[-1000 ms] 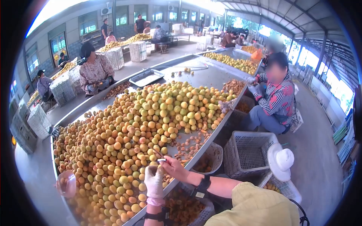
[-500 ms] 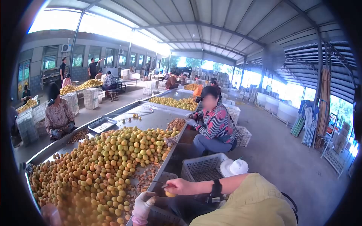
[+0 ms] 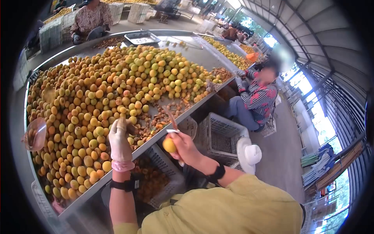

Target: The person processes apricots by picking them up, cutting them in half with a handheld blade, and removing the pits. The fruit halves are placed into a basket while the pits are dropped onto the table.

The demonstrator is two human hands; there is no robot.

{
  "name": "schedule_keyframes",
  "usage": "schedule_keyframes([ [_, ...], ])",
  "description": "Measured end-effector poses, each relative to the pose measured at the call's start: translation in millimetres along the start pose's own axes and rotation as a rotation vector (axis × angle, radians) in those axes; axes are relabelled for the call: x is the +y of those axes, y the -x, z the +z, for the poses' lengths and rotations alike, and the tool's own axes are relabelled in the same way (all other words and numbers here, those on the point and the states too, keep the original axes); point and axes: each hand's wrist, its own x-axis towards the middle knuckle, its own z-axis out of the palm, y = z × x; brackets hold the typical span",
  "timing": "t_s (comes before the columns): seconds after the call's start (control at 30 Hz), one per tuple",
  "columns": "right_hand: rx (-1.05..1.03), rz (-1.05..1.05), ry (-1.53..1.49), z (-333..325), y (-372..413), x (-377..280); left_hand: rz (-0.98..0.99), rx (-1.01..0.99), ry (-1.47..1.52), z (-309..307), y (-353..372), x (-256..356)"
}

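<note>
My left hand, in a pale glove with a pink cuff, reaches over the metal table's near rim at the pile of apricots. Its fingers are partly stretched and apart, with brown-stained tips; no fruit shows between them. Bare and closed, my right hand is beyond the rim, on my side. A yellow apricot sits in its grip, along with a thin knife whose reddish-brown blade points up and away. Halved fruit and brown stones lie on the table between the pile and the rim.
Below the rim, a grey crate contains orange pieces. Another crate and a white hat are to my right. A co-worker in a striped top sits along the table; another person works opposite. A metal tray lies farther back.
My view has tilted down and turned. My left hand has moved from beside my right hand to over the pile. The apricot stays in my right hand.
</note>
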Motion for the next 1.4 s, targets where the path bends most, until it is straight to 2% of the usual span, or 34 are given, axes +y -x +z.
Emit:
schedule_keyframes([
  [0.13, -0.174, -0.147, -0.126, 57, -77, 0, 0.024, 0.107, 0.217, -14, -22, -17],
  [0.17, -0.173, -0.2, -0.082, 67, -97, 13, -0.068, 0.201, 0.305, -16, -27, -22],
  [0.2, -0.297, -0.227, -0.184, 78, -108, 9, -0.158, 0.291, 0.392, -17, -35, -25],
  [0.23, -0.324, -0.215, -0.199, 91, -117, 3, -0.239, 0.278, 0.501, -21, -40, -29],
  [0.37, -0.373, -0.411, -0.185, 116, -146, 5, -0.139, 0.353, 0.294, -21, -48, -21],
  [0.43, -0.287, -0.571, -0.062, 112, -147, 8, -0.066, 0.406, 0.172, -22, -47, -15],
  [0.47, -0.29, -0.573, -0.072, 105, -146, 10, -0.024, 0.432, 0.115, -22, -47, -14],
  [0.53, -0.134, -0.555, -0.017, 85, -142, 17, -0.058, 0.277, 0.202, -36, -53, -30],
  [0.57, -0.087, -0.553, 0.104, 74, -142, 25, -0.039, 0.335, 0.143, -14, -49, -28],
  [0.6, -0.049, -0.539, 0.216, 62, -143, 36, -0.018, 0.349, 0.215, -21, -55, -46],
  [0.63, -0.041, -0.563, 0.247, 51, -146, 48, 0.091, 0.231, 0.018, -32, -54, -62],
  [0.67, -0.044, -0.585, 0.276, 42, -148, 57, 0.083, 0.227, 0.062, -29, -54, -70],
  [0.7, -0.073, -0.463, 0.149, 38, -146, 62, -0.041, 0.296, 0.149, -27, -57, -75],
  [0.73, -0.087, -0.347, 0.038, 35, -146, 66, -0.022, 0.331, 0.119, -5, -50, -63],
  [0.8, -0.036, -0.23, -0.01, 33, -150, 75, -0.067, 0.295, 0.077, -6, -47, -69],
  [0.87, -0.066, -0.209, -0.133, 33, -156, 85, -0.103, 0.321, -0.132, -1, -45, -66],
  [0.9, -0.045, -0.292, -0.013, 32, -162, 91, -0.106, 0.332, -0.14, 0, -47, -69],
  [0.93, -0.05, -0.284, -0.021, 32, -164, 97, -0.05, 0.332, -0.175, -1, -48, -72],
  [1.0, 0.052, -0.555, 0.286, 35, -165, 89, 0.005, 0.321, -0.212, -4, -53, -75],
  [1.07, 0.074, -0.565, 0.363, 39, -164, 88, 0.014, 0.382, -0.324, -8, -57, -85],
  [1.1, 0.118, -0.591, 0.348, 45, -165, 96, 0.093, 0.468, -0.257, -12, -57, -103],
  [1.13, 0.071, -0.574, 0.277, 46, -164, 103, 0.062, 0.544, -0.137, -8, -59, -102],
  [1.17, 0.093, -0.578, 0.261, 51, -162, 108, 0.109, 0.52, -0.13, -20, -58, -110],
  [1.2, 0.045, -0.491, 0.19, 52, -157, 103, -0.014, 0.451, 0.062, -35, -60, -113],
  [1.23, 0.049, -0.482, 0.278, 54, -159, 108, -0.021, 0.552, 0.075, -21, -61, -101],
  [1.27, 0.045, -0.437, 0.366, 52, -157, 97, -0.007, 0.393, 0.067, -30, -55, -103],
  [1.3, 0.074, -0.443, 0.374, 53, -157, 90, 0.024, 0.325, 0.15, -23, -53, -100],
  [1.33, 0.06, -0.434, 0.425, 52, -159, 86, 0.026, 0.394, 0.134, -5, -51, -90],
  [1.4, 0.074, -0.443, 0.453, 52, -162, 77, -0.054, 0.345, 0.188, 7, -51, -78],
])
